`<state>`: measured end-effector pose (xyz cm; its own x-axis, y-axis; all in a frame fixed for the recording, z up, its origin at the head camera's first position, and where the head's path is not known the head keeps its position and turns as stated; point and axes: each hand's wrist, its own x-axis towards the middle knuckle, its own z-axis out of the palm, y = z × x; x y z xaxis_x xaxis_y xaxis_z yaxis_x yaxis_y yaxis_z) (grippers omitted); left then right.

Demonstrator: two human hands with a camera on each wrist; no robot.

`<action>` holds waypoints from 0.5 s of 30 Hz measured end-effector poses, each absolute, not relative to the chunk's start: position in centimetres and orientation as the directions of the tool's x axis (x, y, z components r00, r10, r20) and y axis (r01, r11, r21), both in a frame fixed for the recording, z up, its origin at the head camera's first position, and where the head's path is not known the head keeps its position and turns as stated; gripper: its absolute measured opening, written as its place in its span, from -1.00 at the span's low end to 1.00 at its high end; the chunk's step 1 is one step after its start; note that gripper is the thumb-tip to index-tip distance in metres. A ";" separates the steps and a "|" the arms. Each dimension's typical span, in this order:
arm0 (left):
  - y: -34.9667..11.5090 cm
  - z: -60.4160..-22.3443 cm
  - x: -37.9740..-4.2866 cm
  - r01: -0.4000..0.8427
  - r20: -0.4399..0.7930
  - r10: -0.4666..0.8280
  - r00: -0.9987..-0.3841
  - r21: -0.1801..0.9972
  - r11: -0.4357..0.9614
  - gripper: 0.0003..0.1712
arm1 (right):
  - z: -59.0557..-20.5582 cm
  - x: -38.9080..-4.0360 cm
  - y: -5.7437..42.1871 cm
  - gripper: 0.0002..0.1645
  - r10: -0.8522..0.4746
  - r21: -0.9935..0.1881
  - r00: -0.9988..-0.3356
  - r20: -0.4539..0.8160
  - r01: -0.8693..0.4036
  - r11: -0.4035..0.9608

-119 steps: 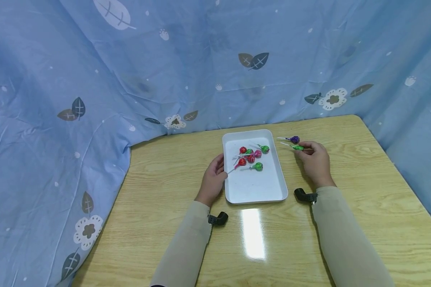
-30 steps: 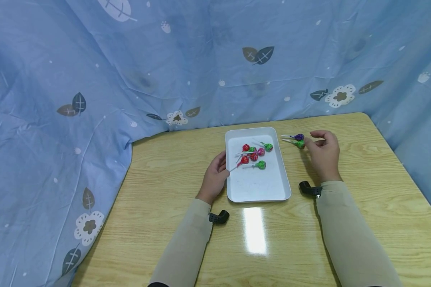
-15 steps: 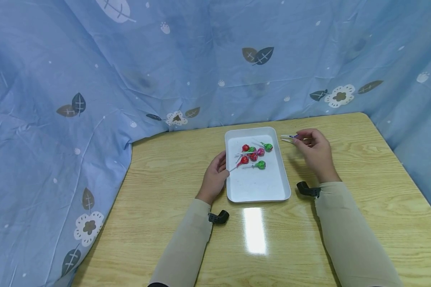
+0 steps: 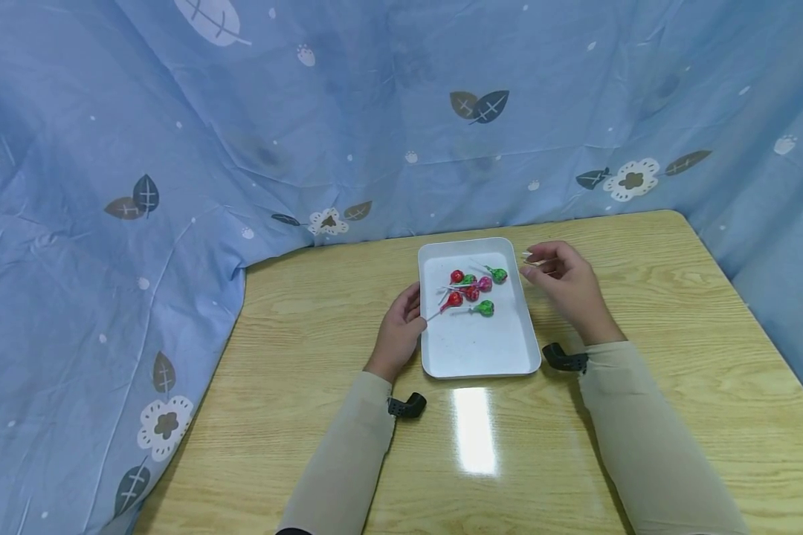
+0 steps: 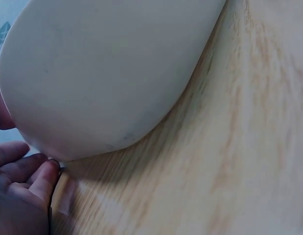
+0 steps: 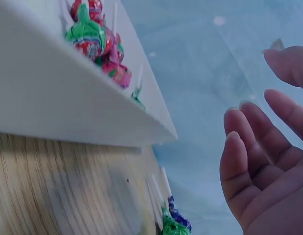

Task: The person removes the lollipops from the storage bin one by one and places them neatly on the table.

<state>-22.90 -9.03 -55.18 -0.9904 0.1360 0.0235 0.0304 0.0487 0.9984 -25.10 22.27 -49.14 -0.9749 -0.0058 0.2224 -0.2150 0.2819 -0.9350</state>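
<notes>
In the head view, a white tray (image 4: 478, 345) lies on the table with several wrapped lollipops in it, among them a red lollipop (image 4: 453, 299) and a green lollipop (image 4: 485, 307). My left hand (image 4: 398, 334) grips its left rim between thumb and fingers. Just right of the tray hovers my right hand (image 4: 569, 288), fingers extended and apart, holding nothing. The right wrist view has a second green lollipop (image 6: 174, 226) and a purple lollipop (image 6: 179, 215) side by side on the table. In the head view my right hand mostly hides that pair.
A wood-grain table (image 4: 294, 357) carries everything. Behind it hangs a blue patterned curtain (image 4: 348, 119), which also covers the left side. Black wrist cameras sit on both sleeves, near the tray's lower corners.
My right hand let go of the green lollipop beside the purple one, drew back right, then moved left over the pair towards the tray. My left hand stayed on the tray.
</notes>
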 end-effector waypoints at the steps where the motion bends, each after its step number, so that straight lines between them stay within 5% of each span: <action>1: -9.0 -55.2 -22.9 0.032 0.025 0.136 -0.990 0.998 0.048 -0.14 | -49.1 -25.1 22.2 -0.48 -0.016 -0.935 -0.976 0.218 -0.214 0.283; 15: -8.9 -54.9 -22.8 0.028 0.021 0.132 -0.991 0.999 0.045 -0.14 | -48.4 -24.8 21.4 -0.40 -0.125 -0.923 -0.968 0.217 -0.245 0.296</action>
<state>-22.83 -8.90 -54.94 -0.9910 0.1321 0.0214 0.0276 0.0449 0.9986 -24.83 21.43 -48.42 -0.9682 -0.1245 0.2171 -0.2451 0.2963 -0.9231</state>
